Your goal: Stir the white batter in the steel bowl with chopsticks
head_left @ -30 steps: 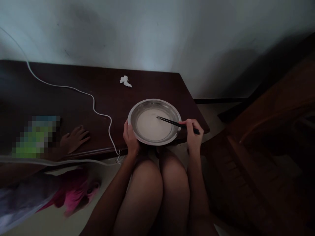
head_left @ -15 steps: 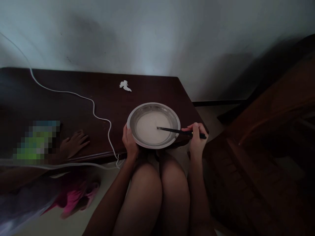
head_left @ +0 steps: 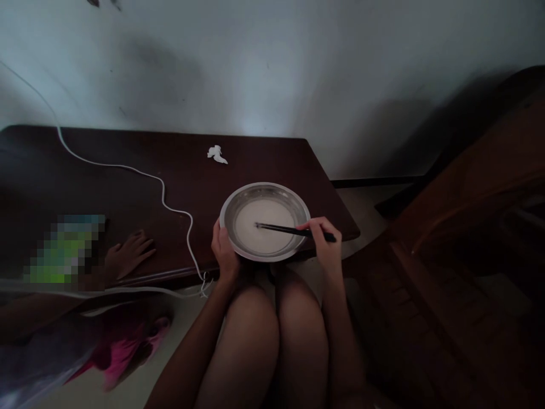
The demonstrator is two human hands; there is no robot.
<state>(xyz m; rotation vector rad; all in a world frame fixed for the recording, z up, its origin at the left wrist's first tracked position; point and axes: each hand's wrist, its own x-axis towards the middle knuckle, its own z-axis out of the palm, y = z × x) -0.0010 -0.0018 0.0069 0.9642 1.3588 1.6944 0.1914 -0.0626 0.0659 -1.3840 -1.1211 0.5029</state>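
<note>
Dark wood table (head_left: 264, 165) stands against a pale wall (head_left: 264, 74) in the head view, a white cord (head_left: 163, 193) winding across it and a crumpled white scrap (head_left: 217, 154) lying towards the back. At its front edge, just beyond the person's knees (head_left: 255, 318), is a metal bowl (head_left: 259, 192) of whitish liquid (head_left: 247, 241). The left hand (head_left: 225, 253) grips the bowl's left side; the right hand (head_left: 327, 241) pinches black chopsticks (head_left: 287, 230), their tips at the liquid's surface. Another person's hand (head_left: 130, 255) lies spread on the table, farther left.
</note>
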